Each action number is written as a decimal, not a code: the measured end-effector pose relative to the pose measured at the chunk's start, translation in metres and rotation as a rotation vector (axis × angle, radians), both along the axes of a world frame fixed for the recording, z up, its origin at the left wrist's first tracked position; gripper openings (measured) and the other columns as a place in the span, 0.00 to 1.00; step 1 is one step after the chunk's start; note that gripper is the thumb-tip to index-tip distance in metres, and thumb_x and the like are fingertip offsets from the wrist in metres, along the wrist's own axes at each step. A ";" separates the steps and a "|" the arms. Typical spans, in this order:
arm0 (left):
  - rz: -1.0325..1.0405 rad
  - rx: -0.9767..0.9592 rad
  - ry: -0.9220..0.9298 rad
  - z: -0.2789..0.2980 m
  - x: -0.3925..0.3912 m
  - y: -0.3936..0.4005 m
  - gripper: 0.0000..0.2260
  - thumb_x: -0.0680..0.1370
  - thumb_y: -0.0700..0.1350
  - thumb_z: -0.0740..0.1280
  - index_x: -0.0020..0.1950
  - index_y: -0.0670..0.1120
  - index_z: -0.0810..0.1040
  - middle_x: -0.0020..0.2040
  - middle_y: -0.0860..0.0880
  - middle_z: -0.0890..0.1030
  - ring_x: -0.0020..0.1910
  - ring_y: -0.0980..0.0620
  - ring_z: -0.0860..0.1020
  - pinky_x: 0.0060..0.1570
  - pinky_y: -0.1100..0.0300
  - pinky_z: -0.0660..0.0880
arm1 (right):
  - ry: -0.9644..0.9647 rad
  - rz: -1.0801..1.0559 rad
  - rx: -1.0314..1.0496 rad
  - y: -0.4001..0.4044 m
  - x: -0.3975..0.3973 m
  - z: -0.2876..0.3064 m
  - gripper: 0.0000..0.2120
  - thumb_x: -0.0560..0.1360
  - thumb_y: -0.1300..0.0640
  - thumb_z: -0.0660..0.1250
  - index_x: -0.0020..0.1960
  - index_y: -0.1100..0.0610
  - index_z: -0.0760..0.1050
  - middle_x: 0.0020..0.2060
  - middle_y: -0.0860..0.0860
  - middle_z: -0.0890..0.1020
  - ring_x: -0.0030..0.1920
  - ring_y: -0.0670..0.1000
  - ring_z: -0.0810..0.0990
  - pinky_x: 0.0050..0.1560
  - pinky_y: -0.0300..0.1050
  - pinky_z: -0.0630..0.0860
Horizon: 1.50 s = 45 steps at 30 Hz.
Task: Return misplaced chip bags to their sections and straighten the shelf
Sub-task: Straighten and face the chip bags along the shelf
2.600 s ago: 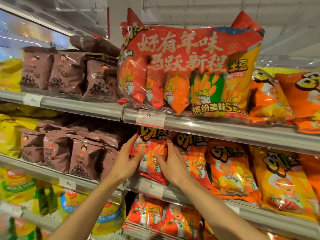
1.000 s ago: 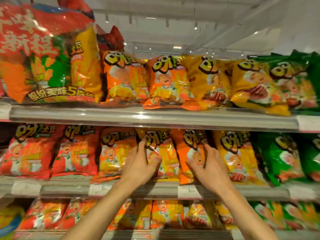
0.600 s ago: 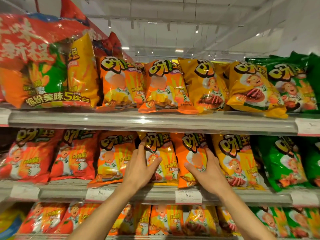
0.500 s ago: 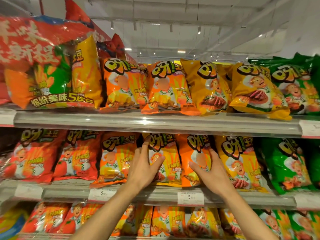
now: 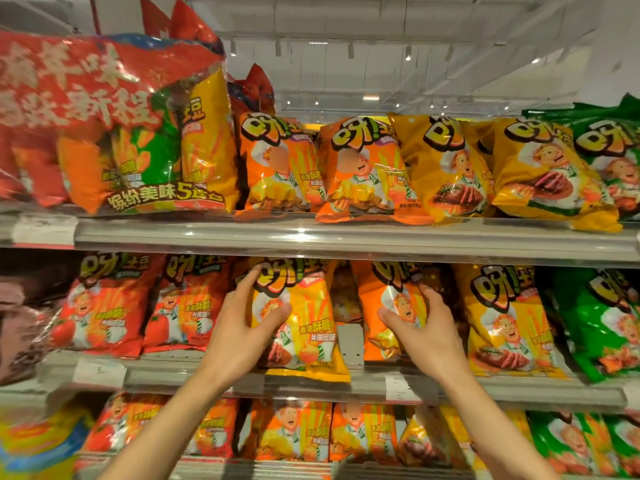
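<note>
Gripping two middle-shelf (image 5: 346,384) bags to part them: left hand (image 5: 239,327) curled round yellow bag (image 5: 304,320), right hand (image 5: 420,330) round orange bag (image 5: 384,306), exposing divider (image 5: 350,344) between sections.

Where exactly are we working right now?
Most likely a supermarket snack aisle: tiered grey metal shelves packed with glossy orange chip bags, and white paper price tags clipped along the shelf edges.

We see two bare forearms reaching up from the lower edge; no sleeves, no gloves; the left hand (image 5: 242,327) and the right hand (image 5: 420,332) carry no rings that we can make out; neither wrist shows a watch or a band; nails short and plain.
</note>
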State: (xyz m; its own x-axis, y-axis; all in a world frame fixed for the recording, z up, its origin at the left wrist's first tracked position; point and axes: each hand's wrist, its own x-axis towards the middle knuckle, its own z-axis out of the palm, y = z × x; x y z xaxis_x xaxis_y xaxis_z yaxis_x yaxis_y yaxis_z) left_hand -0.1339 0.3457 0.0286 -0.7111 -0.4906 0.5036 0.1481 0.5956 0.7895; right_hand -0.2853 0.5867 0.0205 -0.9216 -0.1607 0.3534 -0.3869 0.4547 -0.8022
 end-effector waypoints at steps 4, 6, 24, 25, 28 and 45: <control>0.047 0.003 0.012 0.000 0.032 -0.035 0.34 0.74 0.61 0.72 0.77 0.65 0.60 0.71 0.64 0.64 0.70 0.64 0.63 0.69 0.55 0.62 | 0.094 -0.110 0.074 -0.050 0.017 -0.011 0.46 0.68 0.34 0.71 0.78 0.51 0.56 0.74 0.55 0.64 0.74 0.59 0.63 0.70 0.59 0.64; 0.053 0.001 0.024 0.002 0.045 -0.050 0.35 0.73 0.60 0.73 0.77 0.64 0.61 0.68 0.69 0.66 0.66 0.71 0.64 0.68 0.56 0.63 | 0.119 -0.159 0.089 -0.077 0.024 -0.017 0.46 0.68 0.34 0.71 0.78 0.53 0.57 0.74 0.56 0.64 0.74 0.60 0.61 0.69 0.59 0.62; -0.077 0.062 0.024 -0.007 0.059 -0.037 0.34 0.71 0.65 0.71 0.74 0.70 0.60 0.75 0.64 0.64 0.73 0.62 0.62 0.71 0.54 0.62 | 0.053 0.112 -0.011 -0.071 0.068 0.010 0.35 0.75 0.34 0.62 0.76 0.49 0.61 0.75 0.48 0.64 0.73 0.49 0.65 0.70 0.47 0.62; -0.092 0.062 0.028 -0.008 0.054 -0.028 0.34 0.71 0.67 0.71 0.74 0.70 0.60 0.74 0.64 0.65 0.73 0.62 0.62 0.71 0.53 0.62 | 0.029 0.177 -0.025 -0.062 0.073 0.016 0.34 0.75 0.34 0.61 0.76 0.47 0.61 0.72 0.47 0.67 0.69 0.45 0.69 0.68 0.45 0.65; -0.129 0.058 0.033 -0.008 0.034 0.006 0.35 0.70 0.69 0.70 0.74 0.71 0.60 0.74 0.63 0.65 0.74 0.61 0.63 0.73 0.52 0.63 | -0.057 0.318 -0.058 -0.035 0.084 0.032 0.37 0.71 0.31 0.60 0.76 0.44 0.61 0.65 0.44 0.74 0.49 0.31 0.76 0.57 0.39 0.71; -0.152 -0.127 -0.113 0.009 -0.104 0.148 0.33 0.79 0.59 0.66 0.80 0.56 0.56 0.72 0.50 0.66 0.73 0.51 0.66 0.63 0.62 0.62 | 0.129 0.108 0.077 0.093 -0.016 0.029 0.27 0.78 0.47 0.67 0.75 0.51 0.65 0.66 0.43 0.73 0.64 0.43 0.73 0.61 0.38 0.69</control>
